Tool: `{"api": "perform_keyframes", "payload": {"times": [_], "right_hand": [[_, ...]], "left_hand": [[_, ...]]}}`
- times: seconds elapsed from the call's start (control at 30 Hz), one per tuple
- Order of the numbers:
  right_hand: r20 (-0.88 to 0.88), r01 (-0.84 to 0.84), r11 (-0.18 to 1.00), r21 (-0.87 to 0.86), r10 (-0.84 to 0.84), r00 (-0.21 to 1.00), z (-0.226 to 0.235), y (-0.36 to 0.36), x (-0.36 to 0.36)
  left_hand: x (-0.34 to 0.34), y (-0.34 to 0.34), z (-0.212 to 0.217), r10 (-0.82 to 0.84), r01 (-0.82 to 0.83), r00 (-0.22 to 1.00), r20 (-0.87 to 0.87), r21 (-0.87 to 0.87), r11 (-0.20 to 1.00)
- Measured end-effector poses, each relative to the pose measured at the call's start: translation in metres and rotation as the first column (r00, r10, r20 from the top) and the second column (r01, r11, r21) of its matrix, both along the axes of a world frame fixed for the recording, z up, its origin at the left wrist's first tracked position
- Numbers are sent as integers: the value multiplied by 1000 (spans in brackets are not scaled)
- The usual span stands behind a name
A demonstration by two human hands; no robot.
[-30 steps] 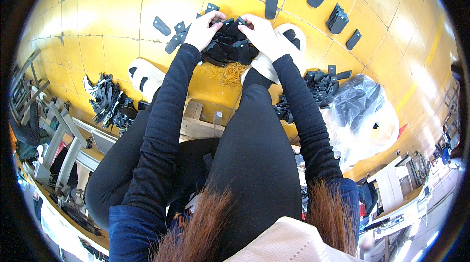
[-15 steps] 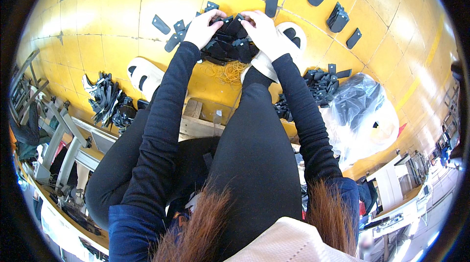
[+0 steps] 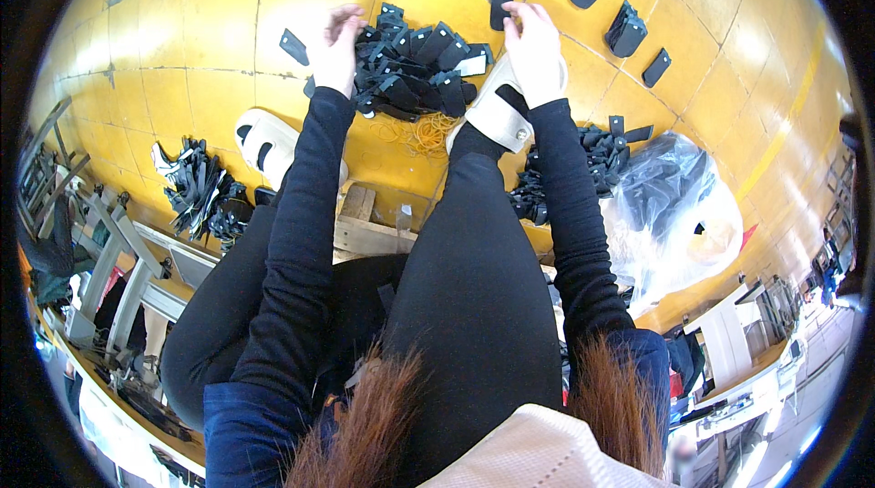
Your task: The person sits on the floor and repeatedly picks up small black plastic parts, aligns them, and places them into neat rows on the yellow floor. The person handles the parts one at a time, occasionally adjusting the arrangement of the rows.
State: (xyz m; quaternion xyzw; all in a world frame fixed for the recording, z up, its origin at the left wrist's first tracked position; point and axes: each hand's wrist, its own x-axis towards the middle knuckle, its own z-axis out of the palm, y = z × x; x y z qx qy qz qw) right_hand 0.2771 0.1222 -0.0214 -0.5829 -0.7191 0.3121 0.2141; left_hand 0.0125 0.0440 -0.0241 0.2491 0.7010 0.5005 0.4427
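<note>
Sitting low on the yellow tiled floor [image 3: 210,78], legs out, white sandal [image 3: 497,110] on the forward foot. Pile of black flat pieces [image 3: 410,73] lies just beyond that foot, between the two hands, spread left to right. Left hand [image 3: 335,51] touches its left edge, fingers loosely curled; whether it grips, cannot tell. Right hand [image 3: 533,51] pinches one black piece [image 3: 502,3] upright beyond the pile's right end. Pieces: small, flat, oblong, matte.

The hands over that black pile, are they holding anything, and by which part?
The right hand pinches one flat black piece by its lower end. The left hand rests at the edge of the pile of black pieces; whether it grips one cannot be told.
</note>
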Motion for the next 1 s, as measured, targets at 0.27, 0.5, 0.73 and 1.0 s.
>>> {"api": "perform_keyframes", "payload": {"times": [0.27, 0.5, 0.73, 1.0], "right_hand": [[150, 67, 996, -55, -58, 987, -4, 6, -1], [260, 27, 996, -86, -3, 966, 3, 5, -8], [269, 6, 997, -78, 15, 963, 3, 3, -10], [250, -4, 997, -82, 24, 968, 1, 4, -8]], "left_hand": [[-46, -24, -16, 573, -646, 731, -371, -106, 756], [-63, -50, -40, 555, -634, 771, -312, -286, 719], [-62, -48, -55, 506, -624, 773, -382, -317, 714], [-61, -40, -48, 585, -657, 752, -305, -263, 707]]}}
